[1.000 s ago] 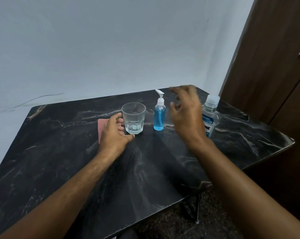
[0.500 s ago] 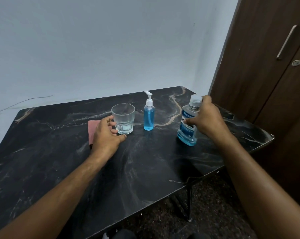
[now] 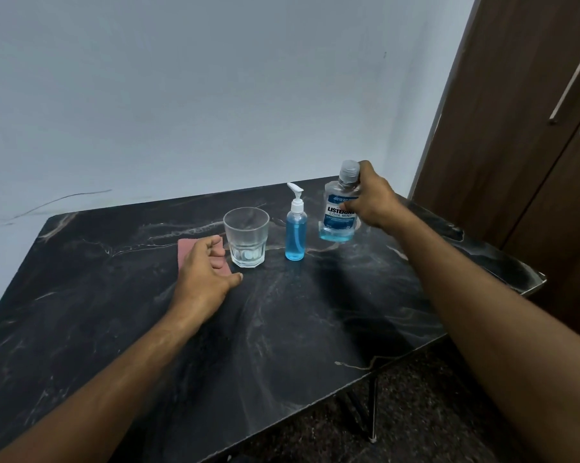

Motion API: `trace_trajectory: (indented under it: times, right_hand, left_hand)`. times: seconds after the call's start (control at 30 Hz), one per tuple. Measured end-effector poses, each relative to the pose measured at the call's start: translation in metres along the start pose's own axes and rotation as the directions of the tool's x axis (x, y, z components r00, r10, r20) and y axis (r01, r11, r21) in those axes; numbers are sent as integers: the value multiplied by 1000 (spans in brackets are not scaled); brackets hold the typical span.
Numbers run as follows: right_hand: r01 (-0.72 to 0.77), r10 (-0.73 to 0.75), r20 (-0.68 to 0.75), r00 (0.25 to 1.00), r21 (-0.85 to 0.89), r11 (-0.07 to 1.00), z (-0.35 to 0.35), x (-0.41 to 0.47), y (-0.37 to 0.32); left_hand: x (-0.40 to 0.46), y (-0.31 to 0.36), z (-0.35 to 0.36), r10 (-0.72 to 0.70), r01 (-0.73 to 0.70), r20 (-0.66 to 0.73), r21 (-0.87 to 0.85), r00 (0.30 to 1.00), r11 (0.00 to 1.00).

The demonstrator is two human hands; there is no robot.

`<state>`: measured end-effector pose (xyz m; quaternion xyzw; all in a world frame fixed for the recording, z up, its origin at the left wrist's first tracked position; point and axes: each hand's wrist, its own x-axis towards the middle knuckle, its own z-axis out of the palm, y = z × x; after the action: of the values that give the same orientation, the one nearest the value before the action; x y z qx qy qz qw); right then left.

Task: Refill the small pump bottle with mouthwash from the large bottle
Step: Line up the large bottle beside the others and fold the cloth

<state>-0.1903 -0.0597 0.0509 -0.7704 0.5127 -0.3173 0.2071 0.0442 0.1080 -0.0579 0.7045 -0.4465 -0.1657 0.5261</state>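
The small pump bottle (image 3: 295, 233), clear with blue liquid and a white pump, stands upright on the black marble table (image 3: 281, 329). Just right of it, my right hand (image 3: 373, 203) grips the large mouthwash bottle (image 3: 337, 212) by its side. That bottle is capped, holds a little blue liquid at the bottom and is lifted slightly off the table. My left hand (image 3: 203, 277) rests flat on the table, fingers apart, partly on a pink cloth (image 3: 185, 247), holding nothing.
An empty clear glass (image 3: 246, 237) stands between my left hand and the pump bottle. A brown wooden cupboard (image 3: 522, 145) rises at the right, close to the table's right edge. A pale wall runs behind the table.
My right hand went from hovering near the pump bottle to the large bottle, took hold of it and raised it off the table. My left hand stayed in place.
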Motion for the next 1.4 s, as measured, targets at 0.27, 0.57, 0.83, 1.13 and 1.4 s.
trace_trajectory:
  times: [0.27,0.57,0.83,1.13,1.4]
  right_hand:
    - [-86,74,181,981,59,994,4,26,20]
    - [-118,81,280,956,119,986,3,29,24]
    - [19,70,-385,920,223,975,27,-4,9]
    - [460,-472,10,882,200,865,134,-92,-63]
    - [510,-464,345,816,-53,858,205,-89,-98]
  left_hand:
    - [4,-7,-4,-19,18,-3,-18,1000,1000]
    - [6,-4,1,-30,30,2,-12,1000,999]
    - [8,-8,-12,-58,59,-45,21,997,998]
    - [2,-9,-35,-38,49,-91,129,995,990]
    - [-4,-16,-51,-59,82,-175,130,983,988]
